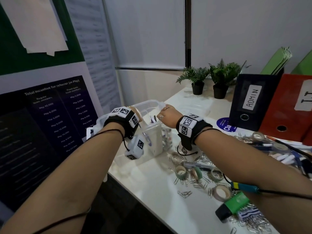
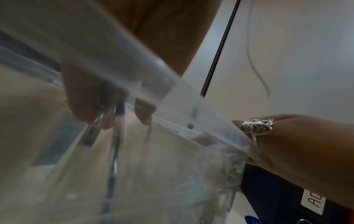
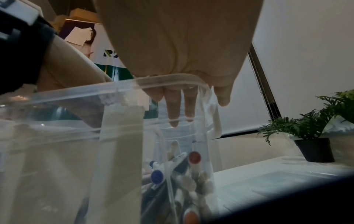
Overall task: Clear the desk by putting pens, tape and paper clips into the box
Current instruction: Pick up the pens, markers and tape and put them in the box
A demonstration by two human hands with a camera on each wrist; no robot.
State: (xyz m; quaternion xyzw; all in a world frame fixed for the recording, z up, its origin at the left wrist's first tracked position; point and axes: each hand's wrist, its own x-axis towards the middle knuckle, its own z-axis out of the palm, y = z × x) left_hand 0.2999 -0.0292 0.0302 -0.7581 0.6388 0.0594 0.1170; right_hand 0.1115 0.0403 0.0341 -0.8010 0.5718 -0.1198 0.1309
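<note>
A clear plastic box stands at the desk's back left with pens upright inside. My left hand reaches down into it; through the wall, in the left wrist view, its fingers pinch a blue pen. My right hand grips the box's right rim, and its fingers hook over the edge. Red- and blue-capped pens fill the box's end. Tape rolls, paper clips and more pens lie on the desk.
A green highlighter lies near the desk's front edge. A black binder and a red binder stand at the right. Two potted plants stand at the back. A wall with posters rises left of the box.
</note>
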